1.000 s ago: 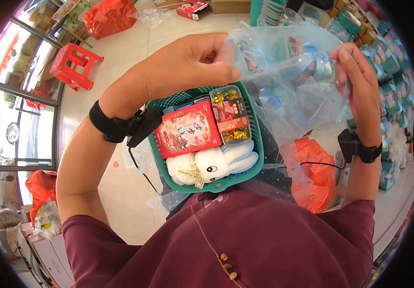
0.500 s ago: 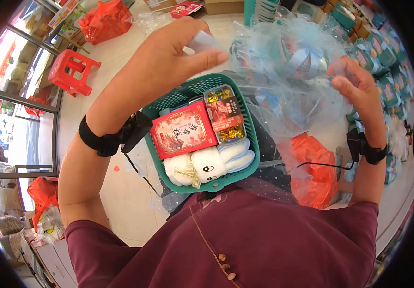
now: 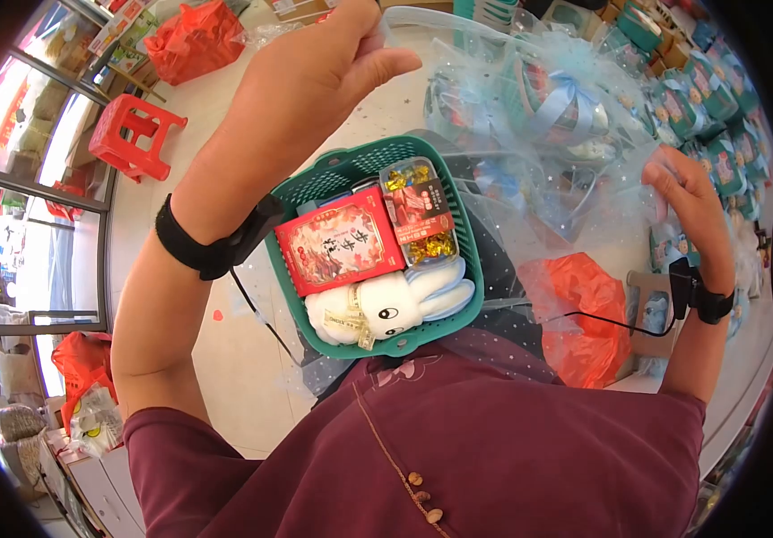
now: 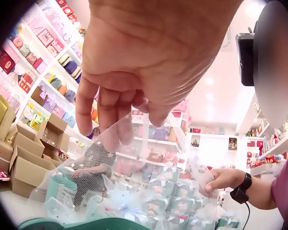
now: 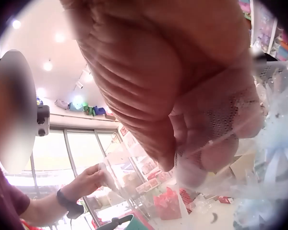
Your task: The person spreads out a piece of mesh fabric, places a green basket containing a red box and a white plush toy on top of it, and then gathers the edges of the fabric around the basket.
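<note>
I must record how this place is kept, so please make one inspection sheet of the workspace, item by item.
Surface: pale tiled floor; basket's support unclear.
Job's things: green basket holding red box, clear box, white plush; sheer netting between the hands.
Clutter: red bag right of basket, red stool left.
Hands: left hand and right hand each pinch the netting.
Cables: left cable and right cable from the wrist devices; tangles: nothing seen.
Surroundings: wrapped packages at right, glass panels at left.
</note>
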{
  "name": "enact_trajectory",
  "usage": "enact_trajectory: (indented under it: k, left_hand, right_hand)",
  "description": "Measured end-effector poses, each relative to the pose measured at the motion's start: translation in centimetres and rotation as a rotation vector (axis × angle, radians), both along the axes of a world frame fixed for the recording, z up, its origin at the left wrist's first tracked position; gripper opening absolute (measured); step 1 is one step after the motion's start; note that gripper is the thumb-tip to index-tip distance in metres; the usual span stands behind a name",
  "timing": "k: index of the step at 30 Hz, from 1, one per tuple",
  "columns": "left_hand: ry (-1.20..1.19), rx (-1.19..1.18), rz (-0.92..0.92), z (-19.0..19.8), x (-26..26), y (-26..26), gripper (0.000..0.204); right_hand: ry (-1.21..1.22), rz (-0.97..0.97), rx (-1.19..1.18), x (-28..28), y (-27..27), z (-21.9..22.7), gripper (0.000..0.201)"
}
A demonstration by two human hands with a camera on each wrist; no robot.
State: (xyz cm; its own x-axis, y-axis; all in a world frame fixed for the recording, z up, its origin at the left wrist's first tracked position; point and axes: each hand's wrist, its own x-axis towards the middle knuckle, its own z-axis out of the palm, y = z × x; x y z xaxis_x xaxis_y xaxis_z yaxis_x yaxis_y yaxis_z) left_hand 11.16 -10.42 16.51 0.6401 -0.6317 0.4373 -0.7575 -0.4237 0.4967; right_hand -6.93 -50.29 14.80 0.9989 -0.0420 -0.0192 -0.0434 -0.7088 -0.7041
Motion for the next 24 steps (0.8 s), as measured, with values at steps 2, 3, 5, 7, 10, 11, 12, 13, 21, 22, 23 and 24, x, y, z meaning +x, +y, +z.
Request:
enact_trajectory:
  k: [2, 3, 5, 7, 10, 11, 12, 13, 21, 22, 23, 24]
  left_hand:
    - [-0.152, 0.040, -0.048, -0.2, 0.3, -0.2, 0.038]
    - [-0.085, 0.121, -0.070, 0.1, 0.2, -0.1, 0.036]
    - [0.052, 0.284, -0.114, 0.9, -0.1, 0.6, 0.033]
    - [0.088, 0.407, -0.184, 0.3, 0.8, 1.8, 0.030]
    - [-0.123, 0.430, -0.204, -1.4, 2.8, 3.3, 0.025]
    - [-0.215, 0.359, -0.191, -2.1, 3.3, 3.8, 0.025]
    - [-0.306, 0.286, -0.176, -2.5, 3.6, 4.0, 0.024]
    - [-0.107, 0.254, -0.035, -1.5, 2.8, 3.4, 0.023]
    - [0.522, -0.225, -0.044, 0.3, 0.9, 0.5, 0.028]
    - [0.537, -0.232, -0.074, 0.0, 0.7, 0.4, 0.028]
    - [0.553, -0.240, -0.105, -0.5, 0.4, 0.3, 0.027]
    - [0.568, -0.247, -0.137, -0.8, 0.0, 0.3, 0.027]
  right_hand:
    - [-0.024, -0.014, -0.017, 0.3, -0.2, -0.2, 0.035]
    - [-0.024, -0.026, -0.010, 0.4, -0.3, -0.5, 0.036]
    - [-0.033, -0.041, -0.012, 0.6, -0.6, -1.2, 0.037]
    - [-0.052, -0.048, -0.027, 0.6, -1.3, -1.9, 0.037]
    - [0.004, -0.081, 0.048, 0.7, -1.2, -2.0, 0.037]
    - [0.005, -0.082, 0.048, 0.7, -1.2, -2.1, 0.036]
    - [0.005, -0.081, 0.046, 0.7, -1.2, -2.1, 0.036]
    - [0.005, -0.080, 0.044, 0.7, -1.2, -2.1, 0.035]
    - [0.013, -0.126, 0.194, 0.1, 0.8, -0.3, 0.030]
    - [0.010, -0.144, 0.229, -0.2, 1.7, 0.3, 0.030]
    - [0.016, -0.105, 0.248, -0.5, 2.2, 0.7, 0.029]
    - [0.021, -0.068, 0.267, -0.9, 2.7, 1.1, 0.029]
